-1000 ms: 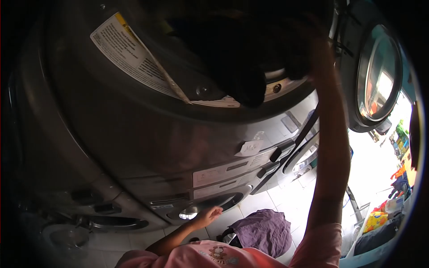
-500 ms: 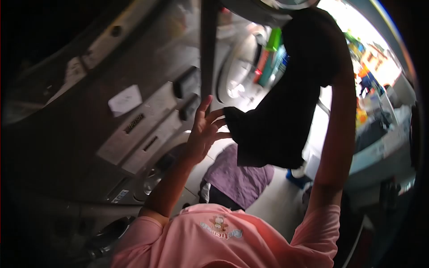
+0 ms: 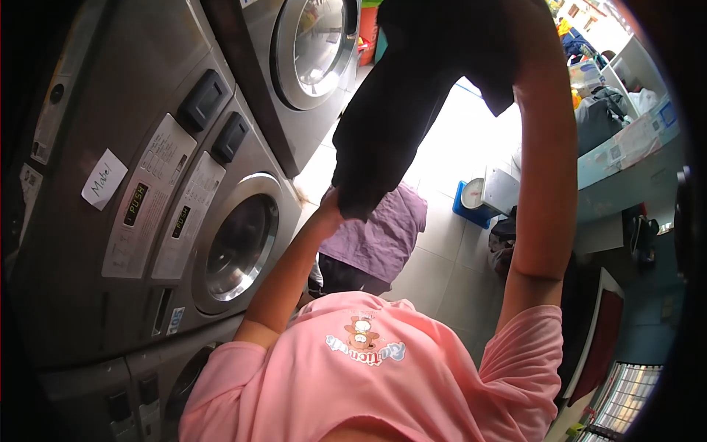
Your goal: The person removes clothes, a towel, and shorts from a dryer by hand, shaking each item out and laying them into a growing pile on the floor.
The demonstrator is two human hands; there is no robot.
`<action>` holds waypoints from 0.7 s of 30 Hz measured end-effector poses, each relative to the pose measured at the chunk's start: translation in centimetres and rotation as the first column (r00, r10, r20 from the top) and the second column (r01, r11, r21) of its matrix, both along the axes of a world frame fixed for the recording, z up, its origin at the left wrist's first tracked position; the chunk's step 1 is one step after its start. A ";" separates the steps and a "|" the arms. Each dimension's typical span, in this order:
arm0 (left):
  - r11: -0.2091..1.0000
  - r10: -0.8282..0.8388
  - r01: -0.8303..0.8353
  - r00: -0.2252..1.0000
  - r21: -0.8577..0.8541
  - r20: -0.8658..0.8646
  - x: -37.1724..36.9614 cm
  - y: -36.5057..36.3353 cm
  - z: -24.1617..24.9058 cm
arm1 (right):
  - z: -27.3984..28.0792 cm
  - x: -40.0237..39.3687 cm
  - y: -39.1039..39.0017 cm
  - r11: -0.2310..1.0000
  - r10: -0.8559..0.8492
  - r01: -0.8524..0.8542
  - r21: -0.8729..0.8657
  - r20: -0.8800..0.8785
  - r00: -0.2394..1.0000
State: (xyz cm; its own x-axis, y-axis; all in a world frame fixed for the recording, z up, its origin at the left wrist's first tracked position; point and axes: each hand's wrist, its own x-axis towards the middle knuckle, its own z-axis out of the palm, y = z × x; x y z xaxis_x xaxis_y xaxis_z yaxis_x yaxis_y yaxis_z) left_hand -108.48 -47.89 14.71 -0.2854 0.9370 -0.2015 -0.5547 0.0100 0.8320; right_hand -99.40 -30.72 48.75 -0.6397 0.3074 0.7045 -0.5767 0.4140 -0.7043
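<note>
Okay, near to far: pink shirt (image 3: 390, 361) at 6 o'clock, bear print on the chest. Left arm goes up toward 10, right arm runs up at 2.

Black garment (image 3: 412, 88) is up in the air, spans 12 o'clock down to just above centre, creased, one end low on the left side. Right hand (image 3: 529, 37) grips the upper part at 1 o'clock; individual fingers lost in the dark cloth. Left hand (image 3: 331, 211) touches the low end, just left of centre. Its fingers sit behind fabric, so can't tell if closed on it.

Steel machine (image 3: 96, 272) fills 9 o'clock: round glass door (image 3: 239, 247) shut, two black handles, two panels, both displays read PUSH. White note (image 3: 104, 179) saying "Mabel" sits beside the panels. Part of another machine at 7.

Purple cloth (image 3: 383, 239) is below the garment's low end, around centre, draped over something dark near the floor tiles (image 3: 423, 283). Blue item with round white dial (image 3: 473, 194) on the floor at 3.

Farther out: second steel machine (image 3: 258, 66) with round door at 11 to 12. Pale bin (image 3: 626, 147) with clothes at 2. Barred window (image 3: 630, 398) at 4.
</note>
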 end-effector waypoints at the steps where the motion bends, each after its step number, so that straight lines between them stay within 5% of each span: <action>1: 0.992 0.031 -0.041 0.995 0.117 0.091 0.0 0.2 -0.3 | 0.2 0.5 -0.7 0.986 -0.154 0.155 -0.053 0.025 0.988; 2: 0.993 0.034 -0.044 0.995 0.109 0.094 -0.2 0.1 -0.6 | -0.3 0.9 -0.7 0.986 -0.151 0.153 -0.060 0.030 0.988; 4: 0.980 0.067 -0.105 0.975 0.170 0.214 -1.0 -0.5 -0.7 | -1.6 2.6 0.5 0.910 -0.354 0.339 0.239 0.019 0.935; 6: 0.975 0.138 -0.183 0.941 0.122 0.309 -2.9 -1.7 -3.1 | -3.4 5.0 2.7 0.715 -0.526 0.478 0.510 -0.058 0.849; 8: 0.897 0.441 -0.439 0.890 -0.045 0.112 -4.4 -2.7 -3.7 | -5.2 7.2 4.9 0.424 -0.644 0.555 0.716 -0.192 0.740; 9: 0.875 0.483 -0.484 0.875 0.016 0.039 -5.2 -3.4 -3.6 | -6.2 8.2 6.0 0.375 -0.708 0.570 0.731 -0.170 0.685; 12: 0.795 0.604 -0.603 0.797 0.057 0.000 -7.0 -5.1 -2.1 | -11.3 11.0 7.8 0.662 -0.714 0.629 0.409 0.089 0.694; 13: 0.768 0.626 -0.638 0.767 0.062 0.145 -8.0 -5.5 -1.9 | -12.7 11.4 7.2 0.761 -0.632 0.646 0.056 0.286 0.720; 14: 0.741 0.629 -0.668 0.723 0.060 0.286 -8.8 -5.9 -1.9 | -14.1 11.9 6.5 0.714 -0.481 0.629 -0.306 0.439 0.759; 16: 0.715 0.658 -0.695 0.707 0.080 0.261 -9.6 -6.8 -0.4 | -19.1 14.1 7.7 0.802 -0.561 0.591 0.088 0.452 0.694; 21: 0.763 0.634 -0.641 0.767 0.081 0.099 -12.0 -5.4 3.6 | -25.1 15.7 9.5 0.863 -0.376 0.502 0.060 0.741 0.557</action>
